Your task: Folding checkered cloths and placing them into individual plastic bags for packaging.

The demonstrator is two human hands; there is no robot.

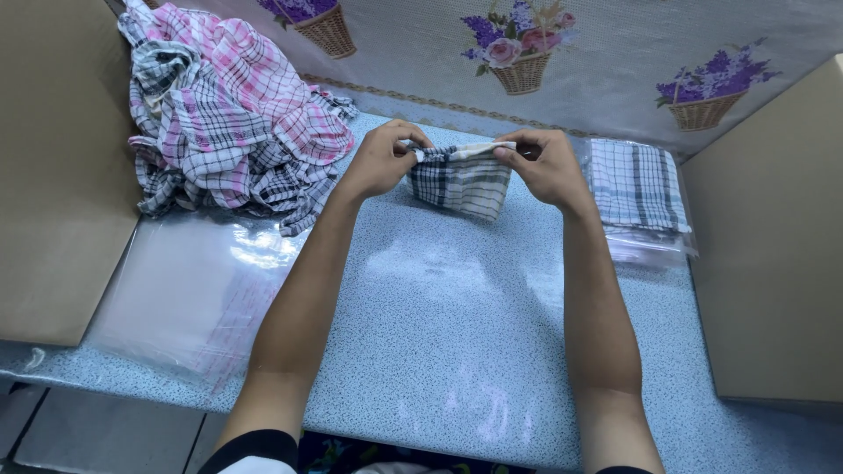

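Note:
A folded checked cloth (pixel 461 183), dark blue and white, hangs just above the speckled blue table (pixel 439 307) near its far side. My left hand (pixel 382 158) pinches its top left corner and my right hand (pixel 544 167) pinches its top right corner. The cloth's upper edge is stretched between the two hands and its lower part touches the table.
A heap of pink, black and white checked cloths (pixel 228 114) lies at the far left. Clear plastic bags (pixel 189 290) lie flat at the left. A bagged folded checked cloth (pixel 637 189) sits at the right. Cardboard walls stand at left (pixel 53 175) and right (pixel 773 246).

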